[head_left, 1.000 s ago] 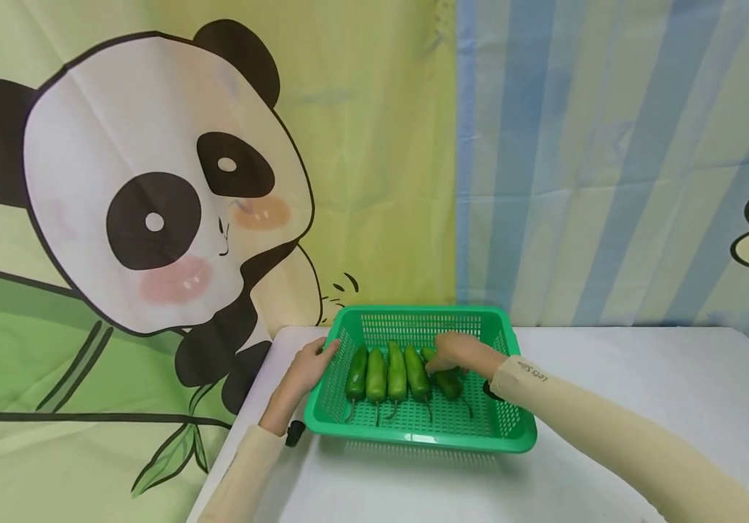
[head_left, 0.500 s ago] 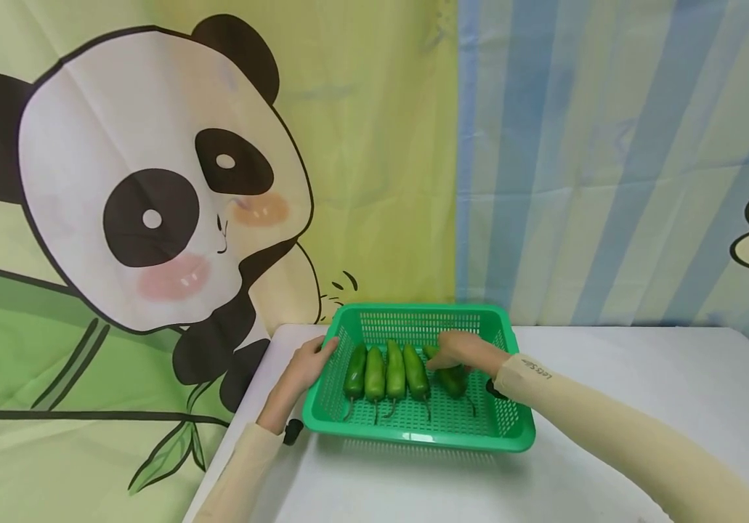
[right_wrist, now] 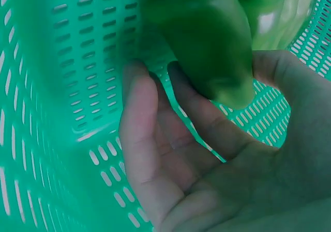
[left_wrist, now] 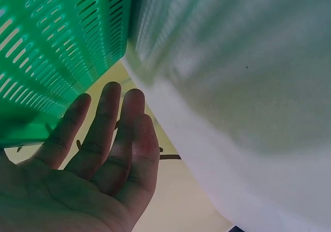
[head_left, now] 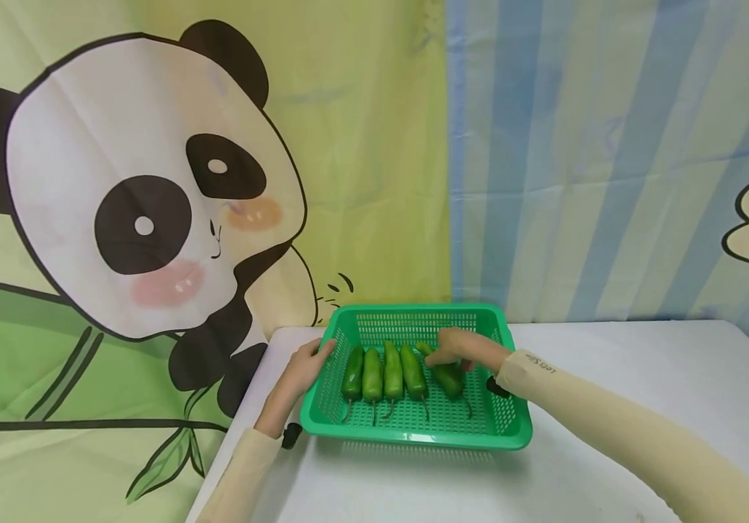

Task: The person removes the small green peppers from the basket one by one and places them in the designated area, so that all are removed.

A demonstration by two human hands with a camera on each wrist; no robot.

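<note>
Inside a green plastic basket (head_left: 416, 438), several long green peppers (head_left: 373, 375) lie side by side with their stems toward me. My right hand (head_left: 462, 347) pinches the rightmost green pepper (head_left: 451, 383) between thumb and fingers, near its pointed end. In the right wrist view, this pepper (right_wrist: 217, 51) sits between the thumb and the curled fingers, slanting beside its neighbours. My left hand (head_left: 302, 369) rests at the basket's left rim, thumb on top. The left wrist view shows its fingers (left_wrist: 106, 118) loosely extended outside the slotted wall.
The basket stands on a white table (head_left: 622, 378) near its back edge. Behind hangs a printed curtain (head_left: 374, 145) with a panda and stripes. A black wrist strap part (head_left: 497, 387) shows near the right sleeve.
The pinched pepper has shifted and turned slightly under my right hand. My left hand stays at the rim, and the head view has moved a little.
</note>
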